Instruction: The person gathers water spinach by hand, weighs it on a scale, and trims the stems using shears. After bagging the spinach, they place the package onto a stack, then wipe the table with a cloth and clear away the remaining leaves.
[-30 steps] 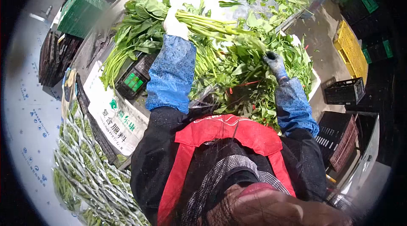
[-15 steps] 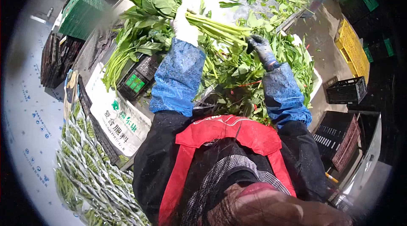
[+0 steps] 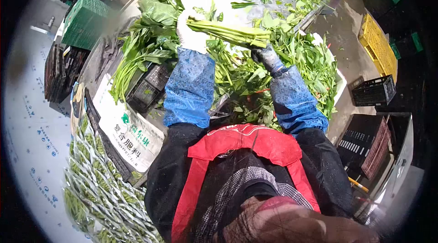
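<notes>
A bunch of leafy green stems (image 3: 228, 31) lies sideways across the upper middle, its leaves to the left and its stem ends to the right. My left hand (image 3: 189, 28), in a pale glove, is wrapped round the bunch just beside the leaves. Just below the stem ends is my right hand (image 3: 267, 57), in a dark and grey glove, with its fingers bent; what they hold, if anything, is hidden. More loose greens (image 3: 255, 79) are heaped beneath both hands. Another bunch (image 3: 130, 65) rests on a black scale (image 3: 148, 89) at the left.
A white printed sack (image 3: 130, 136) lies left of my body, above bagged greens (image 3: 102, 193). Green crates (image 3: 86, 19) are stacked at the upper left. On the right are a yellow crate (image 3: 378, 47), a black basket (image 3: 374, 91) and dark crates (image 3: 365, 142). Scattered leaves (image 3: 296, 1) cover part of the metal table.
My right hand has shifted left and slightly down, now just under the stem ends. My left hand has moved slightly left with the bunch. The scale's green display no longer shows lit.
</notes>
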`<state>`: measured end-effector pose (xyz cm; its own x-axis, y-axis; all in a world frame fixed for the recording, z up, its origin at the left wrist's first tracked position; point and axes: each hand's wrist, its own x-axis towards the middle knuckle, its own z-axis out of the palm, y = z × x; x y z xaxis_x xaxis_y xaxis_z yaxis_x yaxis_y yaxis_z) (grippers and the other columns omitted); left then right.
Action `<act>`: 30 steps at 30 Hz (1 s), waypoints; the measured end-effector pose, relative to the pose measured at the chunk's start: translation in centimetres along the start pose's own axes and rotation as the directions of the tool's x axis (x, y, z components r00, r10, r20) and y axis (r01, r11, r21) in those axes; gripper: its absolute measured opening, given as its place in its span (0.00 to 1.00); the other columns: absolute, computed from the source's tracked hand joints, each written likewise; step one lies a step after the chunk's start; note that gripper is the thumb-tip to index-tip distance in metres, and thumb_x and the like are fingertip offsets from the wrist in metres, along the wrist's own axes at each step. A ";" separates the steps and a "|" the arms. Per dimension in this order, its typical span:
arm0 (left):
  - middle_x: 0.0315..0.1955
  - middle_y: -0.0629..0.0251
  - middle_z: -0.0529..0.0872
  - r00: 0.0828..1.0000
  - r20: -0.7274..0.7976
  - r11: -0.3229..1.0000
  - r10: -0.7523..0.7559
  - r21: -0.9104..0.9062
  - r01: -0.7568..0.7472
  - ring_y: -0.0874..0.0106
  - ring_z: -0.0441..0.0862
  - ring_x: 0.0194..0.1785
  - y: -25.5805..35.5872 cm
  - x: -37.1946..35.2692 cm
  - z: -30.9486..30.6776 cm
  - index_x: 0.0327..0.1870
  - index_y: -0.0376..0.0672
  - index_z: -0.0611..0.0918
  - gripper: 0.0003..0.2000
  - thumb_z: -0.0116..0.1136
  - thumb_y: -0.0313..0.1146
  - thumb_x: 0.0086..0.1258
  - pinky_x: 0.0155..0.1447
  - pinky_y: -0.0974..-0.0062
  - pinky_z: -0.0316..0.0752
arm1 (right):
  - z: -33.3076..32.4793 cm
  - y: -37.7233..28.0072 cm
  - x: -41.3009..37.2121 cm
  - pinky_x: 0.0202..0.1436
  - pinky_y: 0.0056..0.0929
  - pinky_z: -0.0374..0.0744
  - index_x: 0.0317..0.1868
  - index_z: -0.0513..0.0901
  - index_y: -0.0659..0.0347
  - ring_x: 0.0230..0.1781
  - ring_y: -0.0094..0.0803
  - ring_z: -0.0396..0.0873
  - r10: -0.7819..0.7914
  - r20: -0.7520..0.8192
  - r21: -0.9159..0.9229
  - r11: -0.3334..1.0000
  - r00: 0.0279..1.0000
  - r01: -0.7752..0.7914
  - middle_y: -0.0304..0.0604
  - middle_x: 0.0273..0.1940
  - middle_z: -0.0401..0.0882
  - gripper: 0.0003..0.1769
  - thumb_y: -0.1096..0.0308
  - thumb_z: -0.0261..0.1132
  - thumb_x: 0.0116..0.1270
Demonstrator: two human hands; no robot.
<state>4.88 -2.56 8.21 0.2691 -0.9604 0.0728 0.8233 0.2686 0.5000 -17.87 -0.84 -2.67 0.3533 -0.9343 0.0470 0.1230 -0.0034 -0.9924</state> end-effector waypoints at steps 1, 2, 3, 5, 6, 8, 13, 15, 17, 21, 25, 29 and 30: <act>0.16 0.71 0.70 1.000 0.018 1.000 0.005 0.024 -0.005 0.77 0.68 0.21 0.3 0.3 -0.6 0.18 0.46 0.68 0.08 0.50 0.31 0.57 0.29 0.80 0.67 | -0.5 0.7 -0.2 0.34 0.19 0.73 0.46 0.77 0.61 0.29 0.24 0.76 0.083 -0.012 -0.104 0.991 0.996 -0.084 0.39 0.32 0.81 0.14 0.71 0.62 0.58; 0.16 0.71 0.70 0.999 0.035 0.999 0.012 0.046 -0.014 0.78 0.68 0.21 0.7 0.6 -1.2 0.19 0.46 0.69 0.08 0.51 0.32 0.58 0.29 0.82 0.67 | -1.6 1.3 -0.7 0.35 0.23 0.73 0.46 0.77 0.60 0.28 0.27 0.75 0.214 -0.037 -0.282 0.935 0.976 -0.216 0.44 0.34 0.81 0.14 0.66 0.60 0.61; 0.17 0.72 0.69 0.995 0.103 1.000 0.005 0.005 -0.005 0.78 0.68 0.21 1.1 0.5 -1.5 0.19 0.46 0.68 0.08 0.50 0.31 0.57 0.29 0.81 0.67 | -2.6 0.1 -1.7 0.40 0.28 0.73 0.46 0.77 0.60 0.33 0.33 0.77 0.191 -0.033 -0.516 0.837 0.981 -0.180 0.46 0.36 0.80 0.17 0.58 0.58 0.61; 0.17 0.73 0.68 0.985 0.170 0.998 0.033 0.042 -0.041 0.78 0.67 0.21 1.7 0.8 -2.2 0.19 0.46 0.68 0.08 0.49 0.32 0.58 0.29 0.80 0.67 | -8.5 7.8 -0.7 0.45 0.32 0.73 0.46 0.77 0.59 0.41 0.39 0.77 0.050 -0.139 -0.642 0.756 0.989 -0.128 0.48 0.37 0.80 0.21 0.52 0.56 0.61; 0.17 0.73 0.69 0.974 0.226 0.998 0.020 0.046 -0.032 0.78 0.67 0.21 1.8 0.6 -2.4 0.19 0.45 0.69 0.07 0.48 0.32 0.57 0.30 0.78 0.66 | -8.6 4.2 -1.8 0.51 0.33 0.71 0.52 0.74 0.57 0.50 0.40 0.73 0.182 -0.088 -0.698 0.690 0.979 -0.191 0.49 0.48 0.76 0.22 0.56 0.58 0.60; 0.17 0.72 0.69 0.962 0.274 0.997 0.006 0.078 -0.028 0.77 0.67 0.20 2.1 0.5 -2.7 0.23 0.43 0.71 0.04 0.48 0.31 0.56 0.31 0.77 0.65 | -8.4 2.4 -2.1 0.55 0.33 0.70 0.60 0.65 0.53 0.56 0.41 0.68 -0.328 0.067 -0.799 0.548 0.942 0.248 0.48 0.60 0.63 0.29 0.63 0.61 0.57; 0.14 0.71 0.67 0.918 0.379 0.993 -0.116 0.060 0.101 0.76 0.65 0.17 1.4 -0.4 -1.6 0.43 0.31 0.70 0.19 0.50 0.33 0.50 0.30 0.77 0.62 | -1.7 -8.4 -2.6 0.44 0.34 0.76 0.66 0.51 0.41 0.46 0.44 0.73 -0.319 0.337 -0.839 0.325 0.886 0.436 0.41 0.67 0.48 0.44 0.74 0.62 0.51; 0.14 0.71 0.66 0.887 0.449 0.994 -0.104 0.080 0.075 0.76 0.64 0.17 1.2 -0.6 -1.5 0.42 0.32 0.70 0.19 0.51 0.33 0.49 0.30 0.76 0.61 | -1.3 -6.9 -1.7 0.36 0.37 0.76 0.63 0.60 0.45 0.36 0.44 0.76 -0.328 0.511 -0.786 0.195 0.795 0.586 0.46 0.54 0.69 0.37 0.72 0.62 0.50; 0.14 0.72 0.66 0.859 0.505 0.992 -0.085 0.119 0.028 0.75 0.63 0.16 1.5 -0.7 -1.3 0.37 0.33 0.71 0.16 0.52 0.34 0.48 0.29 0.75 0.60 | -3.0 -3.1 -1.5 0.33 0.38 0.74 0.52 0.72 0.49 0.31 0.45 0.76 -0.284 0.356 -0.804 0.393 0.890 0.447 0.47 0.35 0.77 0.24 0.71 0.62 0.51; 0.13 0.74 0.66 0.742 0.663 0.995 -0.101 0.069 0.074 0.77 0.63 0.14 2.8 0.1 -2.3 0.46 0.29 0.69 0.23 0.53 0.35 0.50 0.28 0.75 0.61 | -6.7 0.5 -2.7 0.41 0.39 0.74 0.47 0.76 0.53 0.37 0.48 0.76 0.241 0.116 -0.959 0.279 0.963 0.046 0.50 0.34 0.78 0.19 0.56 0.59 0.56; 0.13 0.75 0.66 0.731 0.672 0.993 -0.115 0.093 0.070 0.77 0.63 0.14 2.6 -0.7 -2.8 0.48 0.29 0.68 0.24 0.53 0.35 0.51 0.28 0.75 0.61 | -6.7 0.3 -4.7 0.58 0.34 0.67 0.67 0.49 0.51 0.58 0.46 0.65 0.178 0.136 -0.922 0.384 0.975 0.058 0.52 0.62 0.57 0.47 0.49 0.64 0.51; 0.12 0.76 0.66 0.703 0.694 0.987 -0.160 0.110 0.115 0.77 0.62 0.13 1.9 -1.4 -2.6 0.51 0.27 0.67 0.27 0.54 0.36 0.51 0.28 0.75 0.61 | -1.2 -3.1 -3.2 0.64 0.39 0.57 0.66 0.48 0.62 0.62 0.50 0.56 -0.396 0.270 -0.804 0.409 0.878 0.432 0.56 0.64 0.51 0.57 0.53 0.71 0.39; 0.12 0.77 0.66 0.694 0.701 0.986 -0.166 0.113 0.122 0.77 0.62 0.13 1.6 -1.3 -2.4 0.51 0.27 0.67 0.27 0.54 0.36 0.51 0.28 0.75 0.61 | 0.0 -3.5 -3.0 0.65 0.41 0.55 0.66 0.47 0.60 0.62 0.50 0.55 -0.387 0.286 -0.778 0.441 0.877 0.448 0.56 0.63 0.53 0.57 0.55 0.71 0.39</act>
<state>7.03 -0.72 6.85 -0.3003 -0.7633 0.5721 0.7881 0.1393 0.5995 -19.40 1.95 0.66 0.5271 -0.7162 0.4574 -0.5090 -0.6971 -0.5050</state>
